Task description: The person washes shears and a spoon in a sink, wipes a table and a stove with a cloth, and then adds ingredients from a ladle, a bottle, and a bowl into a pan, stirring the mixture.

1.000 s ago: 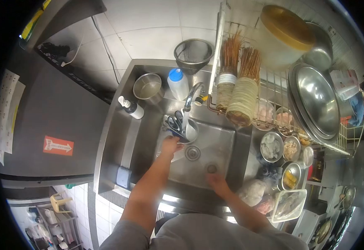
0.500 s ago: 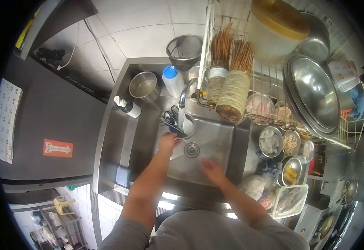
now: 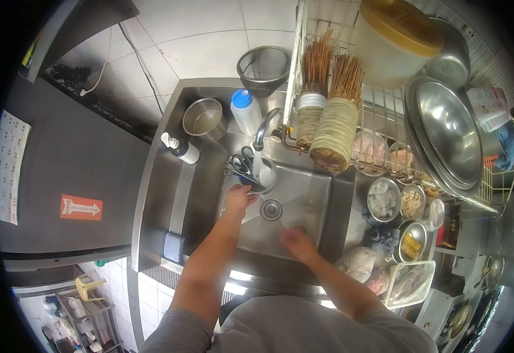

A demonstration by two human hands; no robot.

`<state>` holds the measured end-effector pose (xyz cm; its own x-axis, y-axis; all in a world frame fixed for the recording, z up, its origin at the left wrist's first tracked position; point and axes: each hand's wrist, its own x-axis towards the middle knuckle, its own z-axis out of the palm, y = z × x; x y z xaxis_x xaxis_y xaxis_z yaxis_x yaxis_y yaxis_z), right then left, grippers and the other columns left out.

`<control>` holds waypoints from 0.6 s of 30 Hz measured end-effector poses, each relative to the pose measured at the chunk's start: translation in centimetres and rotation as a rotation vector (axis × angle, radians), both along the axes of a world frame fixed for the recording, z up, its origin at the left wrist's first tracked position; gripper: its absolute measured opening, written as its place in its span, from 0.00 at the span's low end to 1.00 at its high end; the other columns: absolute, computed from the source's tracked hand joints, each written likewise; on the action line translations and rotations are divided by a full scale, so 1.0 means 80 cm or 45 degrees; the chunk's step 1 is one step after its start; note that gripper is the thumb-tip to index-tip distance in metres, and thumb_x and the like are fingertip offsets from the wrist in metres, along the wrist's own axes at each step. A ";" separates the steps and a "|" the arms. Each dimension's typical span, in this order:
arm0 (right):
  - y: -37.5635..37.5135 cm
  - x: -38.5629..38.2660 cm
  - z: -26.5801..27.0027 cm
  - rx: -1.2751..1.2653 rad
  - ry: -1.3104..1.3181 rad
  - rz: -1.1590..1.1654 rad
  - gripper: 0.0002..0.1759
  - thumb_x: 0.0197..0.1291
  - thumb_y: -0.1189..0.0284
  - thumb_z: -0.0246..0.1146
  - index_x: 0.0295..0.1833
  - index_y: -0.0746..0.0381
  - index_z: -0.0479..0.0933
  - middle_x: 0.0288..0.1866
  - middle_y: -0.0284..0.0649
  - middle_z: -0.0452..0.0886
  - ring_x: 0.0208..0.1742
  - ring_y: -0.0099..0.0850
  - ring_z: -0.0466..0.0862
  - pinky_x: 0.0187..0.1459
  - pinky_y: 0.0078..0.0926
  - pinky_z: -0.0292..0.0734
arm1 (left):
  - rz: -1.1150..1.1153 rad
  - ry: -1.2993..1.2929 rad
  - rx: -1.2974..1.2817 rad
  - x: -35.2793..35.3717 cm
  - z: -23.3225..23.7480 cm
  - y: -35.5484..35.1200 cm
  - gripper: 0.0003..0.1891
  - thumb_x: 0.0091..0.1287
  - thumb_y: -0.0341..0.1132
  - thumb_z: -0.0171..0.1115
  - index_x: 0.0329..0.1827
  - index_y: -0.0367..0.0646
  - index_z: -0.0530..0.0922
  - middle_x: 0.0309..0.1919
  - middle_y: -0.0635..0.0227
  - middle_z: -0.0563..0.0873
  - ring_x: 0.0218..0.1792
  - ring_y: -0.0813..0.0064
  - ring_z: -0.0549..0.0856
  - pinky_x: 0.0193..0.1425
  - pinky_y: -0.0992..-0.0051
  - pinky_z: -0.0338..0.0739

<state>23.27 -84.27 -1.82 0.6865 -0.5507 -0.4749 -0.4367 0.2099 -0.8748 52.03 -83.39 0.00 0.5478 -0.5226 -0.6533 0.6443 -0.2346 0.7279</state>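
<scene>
My left hand point(image 3: 240, 197) is at the near left rim of a small round bowl point(image 3: 271, 182) in the sink, its fingers closed against the edge. Black-handled scissors point(image 3: 243, 162) rest in the bowl, along with a dark item partly covered by my fingers. The curved faucet point(image 3: 263, 130) stands right over the bowl, with a pale stream or spout below it. My right hand point(image 3: 297, 242) hovers low over the near side of the sink basin point(image 3: 310, 206), smeared by motion. Whether it holds anything does not show.
Behind the sink stand a metal pot point(image 3: 204, 119), a blue-capped bottle point(image 3: 246, 112), a pump bottle point(image 3: 182, 149) and a mesh strainer point(image 3: 261, 67). A wire rack point(image 3: 374, 112) with stick brushes point(image 3: 332, 132) overhangs the right side. Bowls of food point(image 3: 383, 200) line the right counter.
My right hand has shifted slightly to the left over the basin. My left hand stays at the bowl's rim. The whole view has tilted very slightly.
</scene>
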 end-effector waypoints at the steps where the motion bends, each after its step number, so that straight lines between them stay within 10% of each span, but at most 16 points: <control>1: 0.003 -0.001 -0.006 0.021 -0.031 -0.027 0.16 0.71 0.70 0.66 0.60 0.64 0.79 0.53 0.37 0.86 0.56 0.28 0.85 0.60 0.27 0.79 | -0.004 0.005 0.004 0.000 0.000 -0.001 0.14 0.68 0.30 0.60 0.53 0.33 0.71 0.49 0.55 0.83 0.39 0.58 0.90 0.48 0.64 0.88; 18: -0.011 -0.006 -0.007 -0.041 -0.037 -0.040 0.14 0.71 0.70 0.65 0.59 0.59 0.79 0.47 0.34 0.86 0.52 0.24 0.84 0.58 0.27 0.79 | 0.055 0.008 0.040 -0.009 -0.002 -0.001 0.12 0.67 0.28 0.60 0.50 0.34 0.71 0.47 0.56 0.81 0.40 0.55 0.90 0.47 0.63 0.88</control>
